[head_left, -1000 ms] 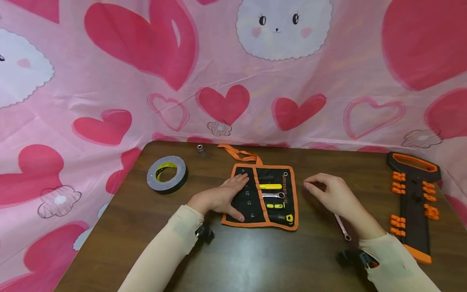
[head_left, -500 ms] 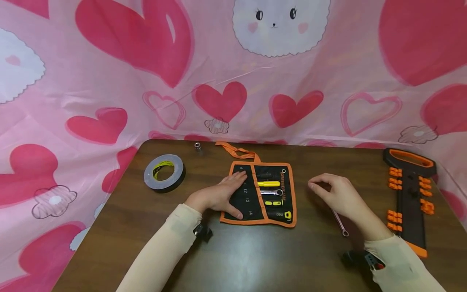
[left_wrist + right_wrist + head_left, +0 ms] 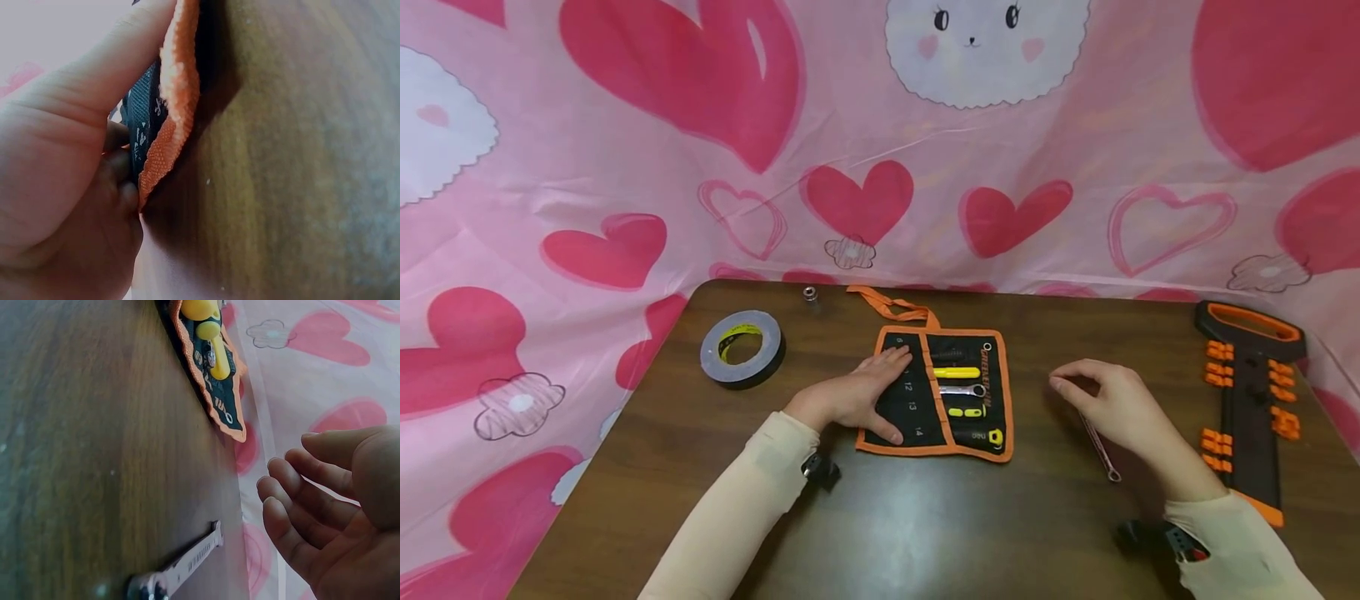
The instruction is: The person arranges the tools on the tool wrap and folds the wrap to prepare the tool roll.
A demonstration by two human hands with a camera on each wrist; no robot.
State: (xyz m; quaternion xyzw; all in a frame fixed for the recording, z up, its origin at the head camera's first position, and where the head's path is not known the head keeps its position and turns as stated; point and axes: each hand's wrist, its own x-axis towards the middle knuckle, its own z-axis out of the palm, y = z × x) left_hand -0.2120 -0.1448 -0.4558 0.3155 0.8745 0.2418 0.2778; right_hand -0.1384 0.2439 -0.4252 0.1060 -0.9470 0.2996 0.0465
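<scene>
My left hand [image 3: 856, 397] lies spread on a black tool pouch [image 3: 925, 417] with orange trim and printed numbers. In the left wrist view its thumb and palm are at the pouch's orange edge [image 3: 179, 75]. Upright pockets hold a yellow-handled tool [image 3: 958, 372], a pocketed wrench [image 3: 957, 390] and other small tools. To the right, my right hand [image 3: 1112, 404] hovers with loosely bent fingers and nothing between them. A loose combination wrench [image 3: 195, 557] lies on the table below that hand, which partly hides it in the head view.
A roll of tape [image 3: 712, 354] lies at the left, with a small metal socket [image 3: 810, 294] behind it. The pouch's orange strap [image 3: 891, 311] trails toward the back. At the far right is a black rack [image 3: 1255, 433] with orange clips. A pink heart-print cloth [image 3: 925, 233] hangs behind.
My right hand has drifted slightly right, away from the pouch, with its fingers still loosely bent. My left hand stays on the pouch, and the head view shifts a little.
</scene>
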